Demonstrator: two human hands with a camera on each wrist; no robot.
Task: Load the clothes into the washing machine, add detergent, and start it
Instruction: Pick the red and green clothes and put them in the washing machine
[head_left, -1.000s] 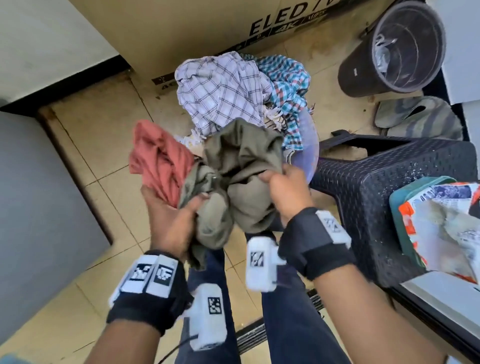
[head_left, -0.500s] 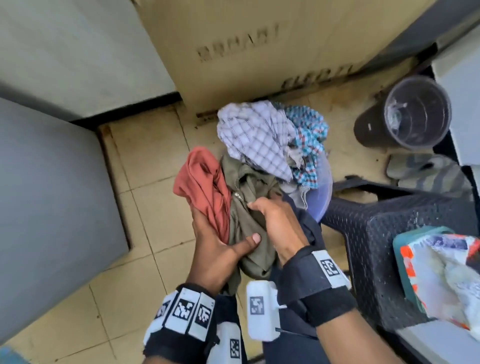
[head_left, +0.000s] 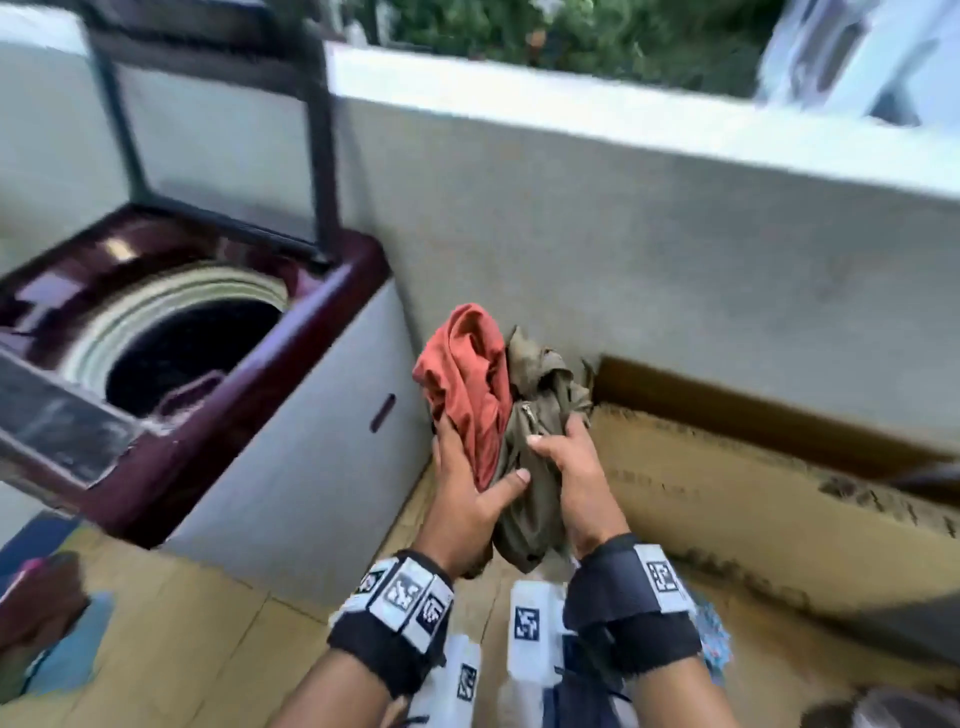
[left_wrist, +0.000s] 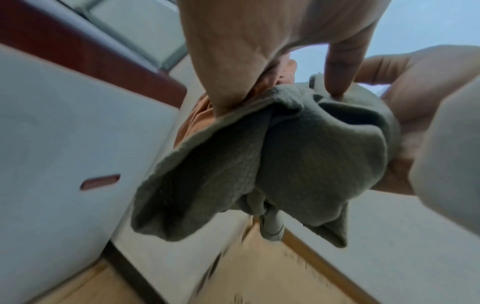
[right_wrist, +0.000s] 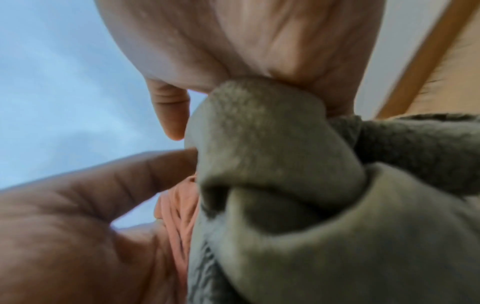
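Note:
A rust-red garment and an olive-green garment are bunched together in mid-air, just right of the washing machine. My left hand grips the bundle from the left, thumb across the olive cloth. My right hand grips the olive garment from the right. The machine's lid stands raised and its dark drum is uncovered. In the left wrist view, the olive garment hangs below my fingers beside the machine's white side. The right wrist view is filled by the olive cloth.
A grey parapet wall runs behind the bundle. A large flat cardboard box leans along it at the right. Tan floor tiles lie in front of the machine, with a blurred blue and pink object at the lower left.
Both hands have carried the red and olive bundle away from the laundry pile toward the washing machine. The view has swung up and left, so the pile, bin and stool are out of sight.

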